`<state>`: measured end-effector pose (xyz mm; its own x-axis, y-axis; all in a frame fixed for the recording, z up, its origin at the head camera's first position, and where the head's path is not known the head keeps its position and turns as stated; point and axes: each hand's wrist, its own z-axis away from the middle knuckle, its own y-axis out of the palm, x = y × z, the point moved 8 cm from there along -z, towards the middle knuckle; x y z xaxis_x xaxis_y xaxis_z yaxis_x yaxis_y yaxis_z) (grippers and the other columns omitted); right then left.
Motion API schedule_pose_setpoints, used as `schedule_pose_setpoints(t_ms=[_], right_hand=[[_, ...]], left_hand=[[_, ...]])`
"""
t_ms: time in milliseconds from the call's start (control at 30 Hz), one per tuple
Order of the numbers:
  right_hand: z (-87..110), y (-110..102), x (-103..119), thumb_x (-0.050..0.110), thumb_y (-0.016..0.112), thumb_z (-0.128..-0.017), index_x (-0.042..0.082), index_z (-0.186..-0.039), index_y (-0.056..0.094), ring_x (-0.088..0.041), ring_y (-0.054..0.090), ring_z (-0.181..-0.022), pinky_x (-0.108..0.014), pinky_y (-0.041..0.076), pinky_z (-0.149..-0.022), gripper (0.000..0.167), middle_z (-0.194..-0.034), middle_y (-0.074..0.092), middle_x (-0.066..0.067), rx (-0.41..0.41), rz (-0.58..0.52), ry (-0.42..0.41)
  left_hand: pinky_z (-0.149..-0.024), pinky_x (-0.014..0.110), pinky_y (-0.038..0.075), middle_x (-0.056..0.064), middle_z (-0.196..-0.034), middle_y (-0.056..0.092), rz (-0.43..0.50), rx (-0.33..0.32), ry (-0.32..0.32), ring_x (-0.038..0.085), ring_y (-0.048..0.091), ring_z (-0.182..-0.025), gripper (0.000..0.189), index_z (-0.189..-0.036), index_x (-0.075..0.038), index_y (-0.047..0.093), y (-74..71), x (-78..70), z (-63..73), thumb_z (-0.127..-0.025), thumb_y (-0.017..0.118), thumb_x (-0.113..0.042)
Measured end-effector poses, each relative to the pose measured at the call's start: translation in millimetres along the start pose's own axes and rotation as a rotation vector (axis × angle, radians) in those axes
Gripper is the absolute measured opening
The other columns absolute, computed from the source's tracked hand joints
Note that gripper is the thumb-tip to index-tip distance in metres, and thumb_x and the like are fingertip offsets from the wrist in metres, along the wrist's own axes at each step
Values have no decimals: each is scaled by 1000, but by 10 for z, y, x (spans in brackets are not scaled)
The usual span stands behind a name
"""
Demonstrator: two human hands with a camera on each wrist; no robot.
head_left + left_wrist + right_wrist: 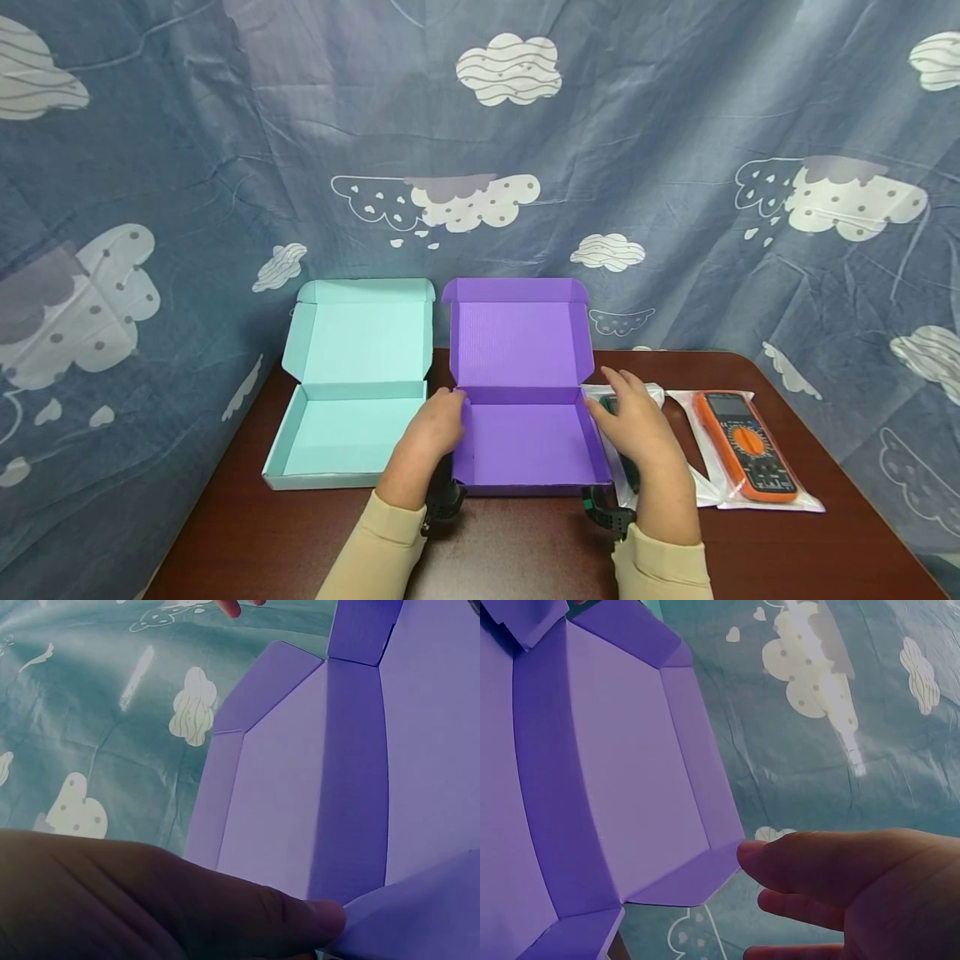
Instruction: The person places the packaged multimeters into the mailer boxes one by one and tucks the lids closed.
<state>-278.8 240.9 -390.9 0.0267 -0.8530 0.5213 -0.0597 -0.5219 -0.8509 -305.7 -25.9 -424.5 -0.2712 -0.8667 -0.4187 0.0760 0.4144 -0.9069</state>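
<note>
A purple cardboard box [532, 446] stands on the table with its lid [521, 342] raised at the back and its inside bare. My left hand [438, 425] grips the box's left side wall near the back corner; its thumb [300, 922] lies at the top edge of that wall, and the other fingers are mostly hidden. Beside the right edge is my right hand [633, 421], fingers spread and holding nothing. In the right wrist view its thumb tip [754, 859] overlaps the edge of the lid's side flap.
A mint-green box [360, 442] stands open to the left, its lid also raised. On the right lie an orange multimeter [750, 450] on clear plastic packaging and a dark green item [628, 471] in plastic, partly behind my right hand. A patterned curtain [637, 125] hangs behind the table.
</note>
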Motion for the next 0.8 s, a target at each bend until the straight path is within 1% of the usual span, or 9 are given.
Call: schedule_pose_setpoints(t_ms=[133, 233, 300, 367, 533, 600, 800], right_hand=[[-3, 9, -29, 31, 60, -101, -2, -155, 34, -59, 32, -139, -72, 29, -108, 69, -156, 25, -36, 9, 0, 8], [-8, -1, -47, 32, 60, -101, -3, -155, 34, -59, 33, -138, -72, 29, -108, 69, -155, 26, -37, 10, 5, 3], [-11, -7, -60, 32, 60, -101, -4, -154, 34, -60, 34, -137, -72, 29, -107, 69, -154, 27, -38, 10, 11, -1], [-15, -6, -80, 32, 60, -101, -4, -154, 34, -60, 34, -137, -72, 29, -107, 69, -154, 26, -39, 14, 14, 6], [-18, 11, -133, 30, 61, -101, -4, -155, 32, -61, 32, -138, -73, 29, -107, 70, -155, 24, -40, 35, 12, 42], [-18, 9, -150, 29, 61, -100, -4, -155, 32, -60, 32, -138, -72, 28, -108, 70, -154, 24, -40, 40, 10, 52], [-28, 1, -224, 27, 63, -99, -6, -154, 33, -60, 32, -138, -71, 28, -109, 71, -153, 26, -41, 44, 18, 70]], left_hand=[[-86, 45, 55, 25, -107, 66, -15, 13, -3, 31, 65, -98, 36, -128, 10, 63, 27, 9, -6, -93, 62, 6], [-82, 45, 55, 24, -104, 66, -29, 18, 5, 29, 65, -92, 34, -126, 13, 62, 34, 7, -7, -93, 62, 5], [-79, 44, 55, 23, -101, 67, -37, 17, 14, 26, 63, -87, 32, -123, 14, 63, 34, 3, -8, -92, 62, 6], [-76, 42, 54, 21, -97, 67, -42, 18, 22, 24, 60, -81, 26, -116, 13, 66, 35, 1, -5, -92, 62, 6], [-71, 40, 53, 16, -89, 65, -42, 20, 26, 21, 55, -74, 10, -97, 6, 69, 32, -1, 4, -90, 62, 8], [-70, 39, 53, 16, -88, 65, -40, 21, 27, 21, 54, -73, 9, -94, 5, 69, 32, -1, 2, -90, 62, 8], [-70, 39, 53, 15, -86, 65, -45, 19, 32, 20, 54, -72, 9, -91, 4, 69, 40, 1, -14, -89, 62, 9]])
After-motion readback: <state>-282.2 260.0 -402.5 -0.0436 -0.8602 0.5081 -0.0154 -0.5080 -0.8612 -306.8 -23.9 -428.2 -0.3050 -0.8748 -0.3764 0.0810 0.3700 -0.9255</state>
